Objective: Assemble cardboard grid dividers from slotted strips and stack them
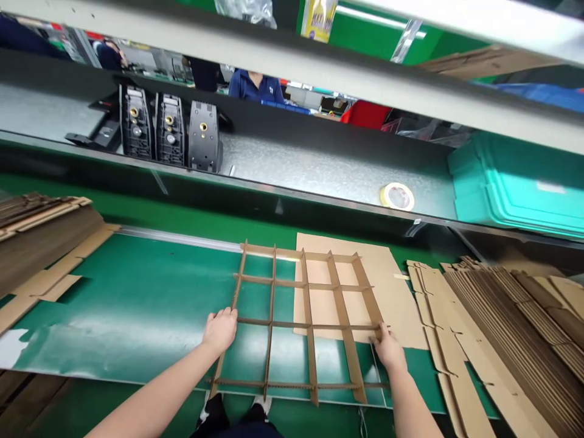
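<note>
A cardboard divider grid of interlocked strips stands over the green worktop, its near edge close to the table's front edge. My left hand is closed around the left outer strip, at about mid-length. On the opposite side, my right hand pinches the right outer strip near a crossing. Under the grid's right half lies a flat cardboard sheet. The fingertips of both hands are partly hidden behind the strips.
Slotted cardboard strips are stacked at right, more cardboard at left. Above, a metal shelf holds black plastic housings, a tape roll and a teal bin. A person in a blue shirt is behind it.
</note>
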### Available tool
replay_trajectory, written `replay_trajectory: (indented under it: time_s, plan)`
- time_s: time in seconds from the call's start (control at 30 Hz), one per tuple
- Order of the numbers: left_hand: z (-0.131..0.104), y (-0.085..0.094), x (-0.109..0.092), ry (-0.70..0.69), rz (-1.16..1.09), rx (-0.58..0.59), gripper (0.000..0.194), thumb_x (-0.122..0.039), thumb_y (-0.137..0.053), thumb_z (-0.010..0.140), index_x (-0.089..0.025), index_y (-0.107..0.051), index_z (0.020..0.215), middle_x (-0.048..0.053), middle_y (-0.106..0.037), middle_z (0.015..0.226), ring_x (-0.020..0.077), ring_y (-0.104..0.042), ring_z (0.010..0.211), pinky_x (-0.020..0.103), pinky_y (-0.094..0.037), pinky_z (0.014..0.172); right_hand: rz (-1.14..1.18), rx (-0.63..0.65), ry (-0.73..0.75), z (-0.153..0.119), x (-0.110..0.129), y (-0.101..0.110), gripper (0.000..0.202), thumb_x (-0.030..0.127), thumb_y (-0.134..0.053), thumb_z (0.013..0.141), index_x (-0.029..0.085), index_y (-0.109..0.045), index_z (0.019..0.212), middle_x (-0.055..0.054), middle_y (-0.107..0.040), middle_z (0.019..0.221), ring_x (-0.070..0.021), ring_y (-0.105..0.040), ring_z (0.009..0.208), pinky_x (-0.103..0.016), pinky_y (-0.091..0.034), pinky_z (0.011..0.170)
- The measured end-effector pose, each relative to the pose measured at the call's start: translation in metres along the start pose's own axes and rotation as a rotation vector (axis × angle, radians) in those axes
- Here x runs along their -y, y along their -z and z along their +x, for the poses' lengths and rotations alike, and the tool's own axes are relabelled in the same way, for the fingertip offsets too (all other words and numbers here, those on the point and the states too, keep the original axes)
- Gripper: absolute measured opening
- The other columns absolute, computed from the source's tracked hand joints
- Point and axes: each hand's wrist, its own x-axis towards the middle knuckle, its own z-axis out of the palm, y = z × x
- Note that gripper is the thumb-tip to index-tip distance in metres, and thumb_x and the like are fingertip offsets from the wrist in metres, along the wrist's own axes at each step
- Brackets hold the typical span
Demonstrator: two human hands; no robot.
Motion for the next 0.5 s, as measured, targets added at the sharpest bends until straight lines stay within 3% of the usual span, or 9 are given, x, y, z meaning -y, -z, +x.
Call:
replay_trajectory:
  time_s: [0.13, 0.27, 0.5]
  plan:
    - [0.003, 0.0, 0.002, 0.016, -0.015, 0.016, 0.036, -0.012, -0.031, 0.089, -0.015, -0.06, 0.111, 0.014, -0.063, 0.114, 0.0255, -0.058, 0.108, 0.041, -0.039, 0.088, 0.04, -0.014, 0.037, 0.008, -0.007, -0.001, 0.036, 0.032, -0.031, 0.093, 0.017, -0.049, 0.12, -0.013, -0.062, 0.115, -0.0255, -0.062, 0.104, -0.036, -0.047, 0.086]
    - [-0.004, 0.004, 0.007, 0.019, -0.057, -0.023, 0.034, -0.009, -0.033, 0.087, -0.016, -0.061, 0.104, 0.013, -0.065, 0.11, 0.0247, -0.059, 0.106, 0.039, -0.039, 0.088, 0.152, -0.055, 0.085, 0.007, -0.01, -0.004, 0.034, 0.04, -0.028, 0.09, 0.023, -0.054, 0.103, -0.009, -0.068, 0.105, -0.027, -0.066, 0.096, -0.039, -0.049, 0.082]
    - [-0.018, 0.027, 0.034, 0.067, -0.114, -0.15, 0.029, -0.01, -0.036, 0.087, -0.017, -0.062, 0.097, 0.013, -0.065, 0.102, 0.0259, -0.06, 0.101, 0.04, -0.039, 0.086, 0.294, -0.122, 0.164, 0.019, 0.017, 0.012, 0.039, 0.06, -0.031, 0.077, 0.033, -0.057, 0.088, -0.008, -0.07, 0.092, -0.0341, -0.067, 0.082, -0.049, -0.053, 0.075]
